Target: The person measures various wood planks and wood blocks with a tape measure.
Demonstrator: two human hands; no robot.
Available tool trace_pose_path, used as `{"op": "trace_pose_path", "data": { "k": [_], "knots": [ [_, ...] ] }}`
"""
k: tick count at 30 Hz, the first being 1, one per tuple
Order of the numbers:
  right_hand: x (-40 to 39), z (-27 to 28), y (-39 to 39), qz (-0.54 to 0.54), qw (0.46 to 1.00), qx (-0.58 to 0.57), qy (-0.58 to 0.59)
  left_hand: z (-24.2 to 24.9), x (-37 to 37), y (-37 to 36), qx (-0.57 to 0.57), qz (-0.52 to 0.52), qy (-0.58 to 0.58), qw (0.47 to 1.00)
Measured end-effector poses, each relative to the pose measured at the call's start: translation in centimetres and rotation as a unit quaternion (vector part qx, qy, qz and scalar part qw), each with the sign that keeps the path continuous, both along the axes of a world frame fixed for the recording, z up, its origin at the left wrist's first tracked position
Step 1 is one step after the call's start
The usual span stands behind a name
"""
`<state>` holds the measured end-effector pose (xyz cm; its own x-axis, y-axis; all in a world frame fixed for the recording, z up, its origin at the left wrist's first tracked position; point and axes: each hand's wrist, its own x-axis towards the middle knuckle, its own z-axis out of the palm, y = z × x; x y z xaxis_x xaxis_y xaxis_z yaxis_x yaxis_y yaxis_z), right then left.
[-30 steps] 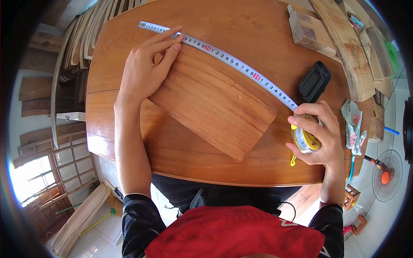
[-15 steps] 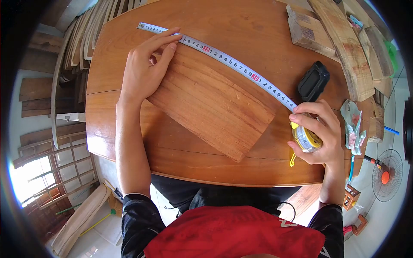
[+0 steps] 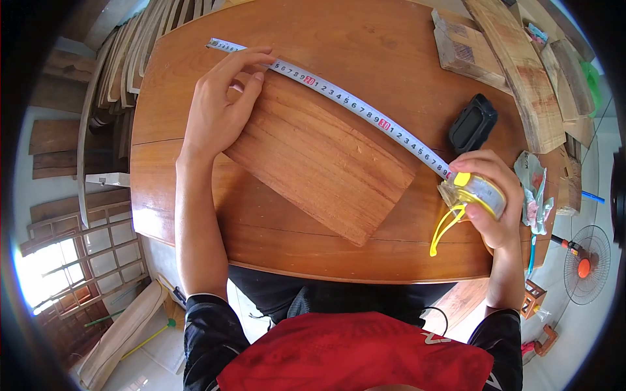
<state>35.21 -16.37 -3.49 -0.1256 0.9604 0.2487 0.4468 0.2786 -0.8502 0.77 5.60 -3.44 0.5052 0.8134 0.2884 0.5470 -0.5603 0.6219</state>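
Note:
A reddish-brown wooden board (image 3: 319, 153) lies slantwise on the table. Along its far edge stretches the numbered metal blade (image 3: 345, 99) of a tape measure, its hooked end past the board's upper left corner. My left hand (image 3: 220, 107) rests at that corner, index finger over the blade and thumb by the board's edge, pinching the blade there. At the right, my right hand (image 3: 508, 195) is wrapped round the clear and yellow tape measure case (image 3: 486, 194), beyond the board's right end. A yellow strap (image 3: 445, 229) hangs from the case.
A black plastic object (image 3: 473, 124) lies on the wooden table (image 3: 313, 251) near my right hand. Planks (image 3: 518, 72) and a wood block (image 3: 466, 52) occupy the far right, with a crumpled wrapper (image 3: 535, 192) at the edge. Boards lean at left; a fan (image 3: 585, 266) stands right.
My right hand has turned the tape measure case, bringing its yellow button and strap into view. The blade has shifted slightly toward me on the right, with a little more of it out.

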Motion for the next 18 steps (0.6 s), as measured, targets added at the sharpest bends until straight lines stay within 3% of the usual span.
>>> {"op": "trace_pose_path", "data": {
  "k": [10, 18],
  "knots": [
    [-0.41, 0.25, -0.31, -0.059, 0.982, -0.121, 0.132, -0.17, -0.46, 0.29, -0.003, -0.016, -0.031, 0.999],
    [-0.66, 0.36, -0.13, -0.071, 0.972, -0.163, 0.152, 0.08, -0.42, 0.13, -0.034, -0.008, -0.031, 0.999]
  ]
}}
